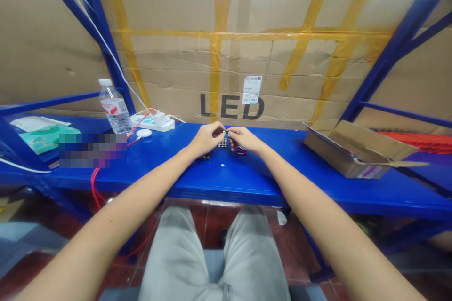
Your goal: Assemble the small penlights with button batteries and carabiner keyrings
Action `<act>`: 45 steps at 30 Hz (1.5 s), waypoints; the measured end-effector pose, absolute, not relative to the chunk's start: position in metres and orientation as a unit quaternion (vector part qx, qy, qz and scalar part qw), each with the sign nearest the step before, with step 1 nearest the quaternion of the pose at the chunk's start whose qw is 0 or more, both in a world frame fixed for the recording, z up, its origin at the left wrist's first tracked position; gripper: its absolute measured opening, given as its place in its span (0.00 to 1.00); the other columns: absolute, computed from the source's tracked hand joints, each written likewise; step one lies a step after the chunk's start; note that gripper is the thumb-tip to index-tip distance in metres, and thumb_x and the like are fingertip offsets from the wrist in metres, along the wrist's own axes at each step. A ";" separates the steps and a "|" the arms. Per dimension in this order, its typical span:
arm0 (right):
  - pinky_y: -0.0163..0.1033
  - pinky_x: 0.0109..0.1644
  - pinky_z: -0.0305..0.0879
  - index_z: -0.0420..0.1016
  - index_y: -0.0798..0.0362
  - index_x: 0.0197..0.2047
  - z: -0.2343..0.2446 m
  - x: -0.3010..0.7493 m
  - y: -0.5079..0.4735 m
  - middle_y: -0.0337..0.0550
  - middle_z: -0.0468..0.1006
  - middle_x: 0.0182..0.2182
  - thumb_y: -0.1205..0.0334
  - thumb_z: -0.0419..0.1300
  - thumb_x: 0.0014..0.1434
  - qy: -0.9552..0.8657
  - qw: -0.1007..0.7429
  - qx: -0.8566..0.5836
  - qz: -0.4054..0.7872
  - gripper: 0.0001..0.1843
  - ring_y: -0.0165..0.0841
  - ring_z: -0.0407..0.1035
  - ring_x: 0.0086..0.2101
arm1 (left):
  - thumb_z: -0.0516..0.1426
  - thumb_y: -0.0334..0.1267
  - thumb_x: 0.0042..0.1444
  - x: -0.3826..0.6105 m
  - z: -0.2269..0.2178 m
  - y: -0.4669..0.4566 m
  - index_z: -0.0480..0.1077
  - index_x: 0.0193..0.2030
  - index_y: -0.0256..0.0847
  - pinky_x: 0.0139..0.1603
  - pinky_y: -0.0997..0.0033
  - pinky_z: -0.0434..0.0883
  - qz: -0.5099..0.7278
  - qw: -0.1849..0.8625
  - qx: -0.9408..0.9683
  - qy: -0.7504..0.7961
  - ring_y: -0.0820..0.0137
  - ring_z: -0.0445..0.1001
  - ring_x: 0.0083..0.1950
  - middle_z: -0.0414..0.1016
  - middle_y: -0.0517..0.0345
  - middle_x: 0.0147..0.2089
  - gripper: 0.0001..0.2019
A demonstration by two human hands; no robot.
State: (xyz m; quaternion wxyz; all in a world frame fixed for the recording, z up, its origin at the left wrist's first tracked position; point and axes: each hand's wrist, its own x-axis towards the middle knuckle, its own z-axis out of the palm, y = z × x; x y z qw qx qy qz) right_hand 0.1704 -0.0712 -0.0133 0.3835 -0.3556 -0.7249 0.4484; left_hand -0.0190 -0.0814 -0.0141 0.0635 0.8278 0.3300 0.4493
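My left hand (209, 135) and my right hand (244, 139) meet over the middle of the blue tabletop. Both have their fingers pinched together around a tiny greenish piece (226, 132), too small to name. Just below the fingertips are rows of small shiny round parts (222, 143). A small cluster of dark parts (206, 156) lies under my left hand, partly hidden by it. Beside the right fingers sits a small dark item with reddish-purple edges (240, 151). One small white disc (222, 165) lies nearer the table's front edge.
On the right stands an open cardboard box (348, 157). At left are a water bottle (115, 108), a white power strip (155, 122), red cables (95, 183) and a green tissue pack (45, 138). A large taped carton (169, 66) walls off the back between blue posts.
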 end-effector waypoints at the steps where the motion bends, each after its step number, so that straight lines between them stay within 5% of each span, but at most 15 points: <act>1: 0.35 0.27 0.65 0.74 0.55 0.38 -0.012 0.170 -0.072 0.32 0.67 0.18 0.66 0.55 0.65 -0.738 0.374 -0.361 0.429 0.07 0.28 0.66 0.19 | 0.57 0.35 0.57 -0.019 -0.014 -0.081 0.71 0.37 0.39 0.35 0.73 0.67 0.451 0.060 0.825 0.334 0.73 0.71 0.31 0.76 0.61 0.30 0.03; 7: 0.36 0.29 0.64 0.74 0.58 0.56 -0.008 0.171 -0.076 0.34 0.71 0.19 0.68 0.51 0.66 -0.802 0.329 -0.393 0.308 0.19 0.29 0.66 0.21 | 0.57 0.37 0.57 -0.020 -0.015 -0.078 0.71 0.33 0.39 0.33 0.73 0.65 0.449 0.040 0.820 0.352 0.73 0.70 0.30 0.75 0.62 0.28 0.05; 13: 0.41 0.51 0.67 0.78 0.58 0.50 -0.011 0.170 -0.073 0.47 0.82 0.39 0.71 0.50 0.65 -0.837 0.360 -0.367 0.189 0.17 0.36 0.74 0.41 | 0.57 0.39 0.57 -0.019 -0.016 -0.079 0.71 0.33 0.39 0.34 0.73 0.65 0.441 0.046 0.824 0.354 0.72 0.70 0.31 0.75 0.60 0.29 0.06; 17: 0.41 0.54 0.64 0.77 0.56 0.48 -0.012 0.167 -0.071 0.52 0.80 0.49 0.71 0.51 0.65 -0.838 0.349 -0.399 0.132 0.15 0.39 0.73 0.49 | 0.57 0.39 0.58 -0.018 -0.016 -0.081 0.71 0.33 0.39 0.35 0.72 0.65 0.433 0.056 0.828 0.352 0.72 0.70 0.31 0.75 0.60 0.30 0.06; 32: 0.43 0.47 0.64 0.69 0.57 0.44 -0.013 0.155 -0.078 0.61 0.78 0.45 0.69 0.48 0.64 -0.845 0.312 -0.426 0.082 0.10 0.45 0.73 0.45 | 0.55 0.32 0.59 -0.016 -0.016 -0.079 0.64 0.31 0.41 0.36 0.72 0.64 0.392 0.002 0.861 0.325 0.71 0.68 0.31 0.70 0.61 0.29 0.06; 45: 0.45 0.49 0.67 0.61 0.55 0.54 -0.021 0.165 -0.071 0.58 0.79 0.46 0.66 0.54 0.61 -0.833 0.328 -0.412 0.169 0.18 0.43 0.73 0.44 | 0.52 0.31 0.62 -0.009 -0.021 -0.077 0.66 0.38 0.41 0.41 0.67 0.68 0.287 -0.115 0.897 0.317 0.63 0.74 0.39 0.74 0.52 0.34 0.04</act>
